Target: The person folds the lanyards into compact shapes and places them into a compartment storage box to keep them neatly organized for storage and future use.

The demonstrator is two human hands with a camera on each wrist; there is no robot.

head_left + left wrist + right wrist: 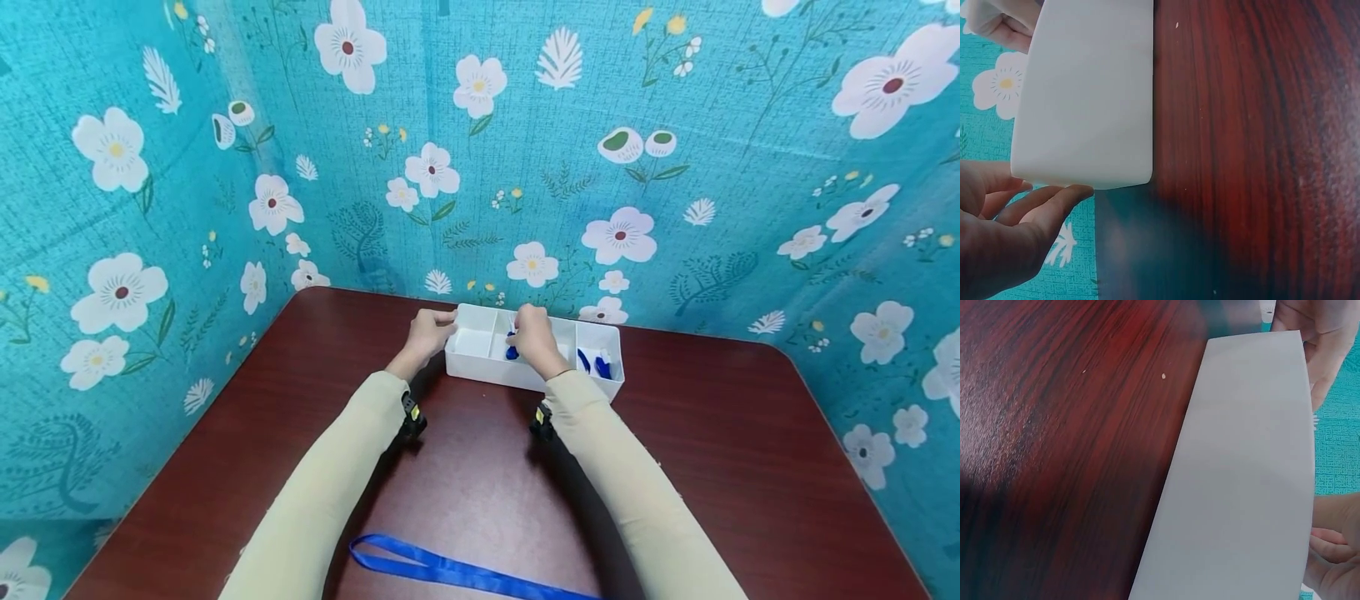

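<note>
A long white box [495, 372] with three compartments stands near the table's back edge. At its left end my left hand [429, 333] grips the end wall; in the left wrist view the fingertips [1079, 191] touch the outside of that wall. My right hand [537, 337] reaches into the middle compartment with curled fingers and pinches a small dark-blue thing [512, 352], whose kind is too small to tell. Small blue pieces [603, 367] lie in the right compartment. From the right wrist camera, the box's front wall hides part of the right hand [1338, 550].
A blue ribbon strap [457, 573] lies looped on the reddish-brown table [465, 467] near the front edge. Behind the box hangs a teal flowered cloth [480, 167], which also covers both sides. Tiny pale specks [1164, 376] dot the tabletop before the box.
</note>
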